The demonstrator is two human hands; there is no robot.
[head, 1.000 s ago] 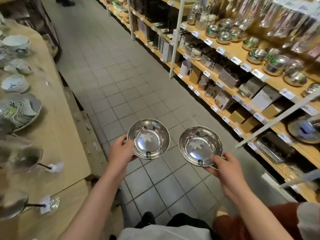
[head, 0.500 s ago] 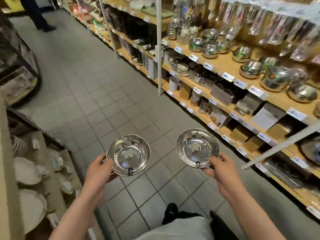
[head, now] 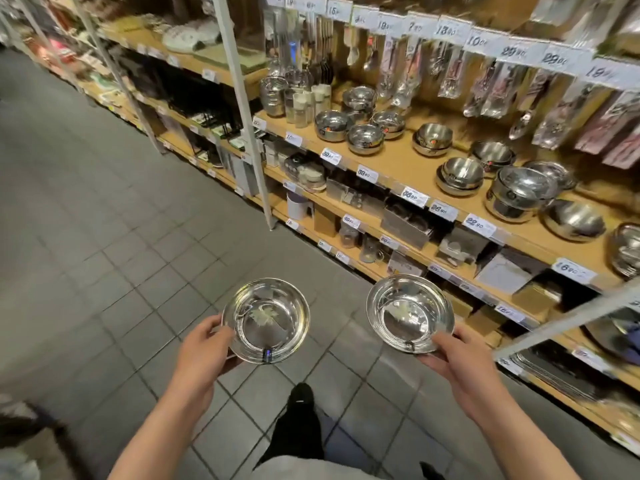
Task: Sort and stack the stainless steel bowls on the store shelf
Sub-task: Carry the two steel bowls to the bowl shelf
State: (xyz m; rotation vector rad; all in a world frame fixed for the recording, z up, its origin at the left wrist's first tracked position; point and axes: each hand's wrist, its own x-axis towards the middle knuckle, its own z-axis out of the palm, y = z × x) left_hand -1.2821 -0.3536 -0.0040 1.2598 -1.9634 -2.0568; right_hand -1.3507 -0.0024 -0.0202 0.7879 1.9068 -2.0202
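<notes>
My left hand (head: 204, 351) grips the near rim of a shallow steel bowl (head: 273, 313) with a leaf mark inside. A matching steel bowl (head: 405, 306) is held by its near rim in my right hand (head: 457, 362). Both bowls are level over the tiled aisle floor, about a bowl's width apart. To the right, the wooden store shelf (head: 401, 164) carries several stacks of deeper steel bowls, such as one stack (head: 365, 138) and a larger pile (head: 519, 192).
Packaged utensils (head: 491, 88) hang above the bowl shelf. A white upright post (head: 249, 133) stands at the shelf's left end. Lower shelves hold boxes (head: 408, 220) and price tags. The grey tiled aisle (head: 121, 237) stretches away on the left. My leg and shoe (head: 301, 396) are below.
My view has turned right, off the display of ceramic dishes on the left and toward the bowl shelf, which is now closer. Both hands still hold their bowls, slightly farther apart.
</notes>
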